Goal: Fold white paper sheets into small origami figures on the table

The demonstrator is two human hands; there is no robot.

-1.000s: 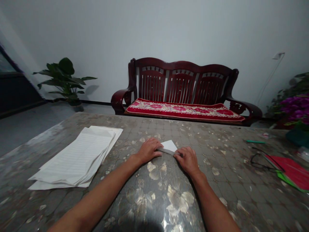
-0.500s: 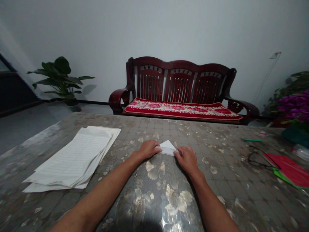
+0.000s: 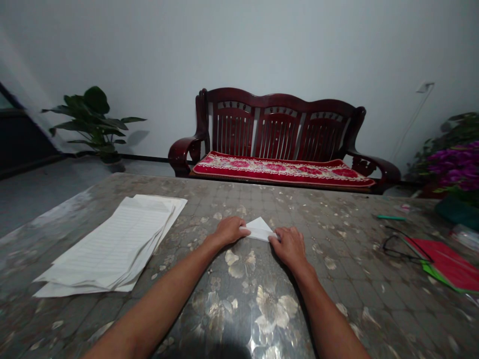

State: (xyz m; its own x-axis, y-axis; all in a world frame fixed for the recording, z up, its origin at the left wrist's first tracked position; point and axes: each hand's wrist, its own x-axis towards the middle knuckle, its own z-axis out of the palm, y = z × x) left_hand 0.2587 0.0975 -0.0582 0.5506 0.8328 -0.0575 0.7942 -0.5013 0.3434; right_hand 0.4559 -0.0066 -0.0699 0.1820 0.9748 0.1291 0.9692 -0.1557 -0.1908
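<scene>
- White paper, folded to a peak, lies in the head view on the table, between both hands, its point facing away from the person.
- Left hand: thumb and fingers nearly together, pinching the paper's left corner.
- Right hand: fingers curled in, thumb at the paper's right corner, seemingly gripping it; the fingertips are partly hidden.
- A second ago the near band looked grey and raised; now it shows white and nearly flat, which suggests a fold laid down and held. Over the last half second, hardly anything has moved.
- Left of the hands lies a stack of lined sheets; well to the right, black glasses overlap a red sheet.
</scene>
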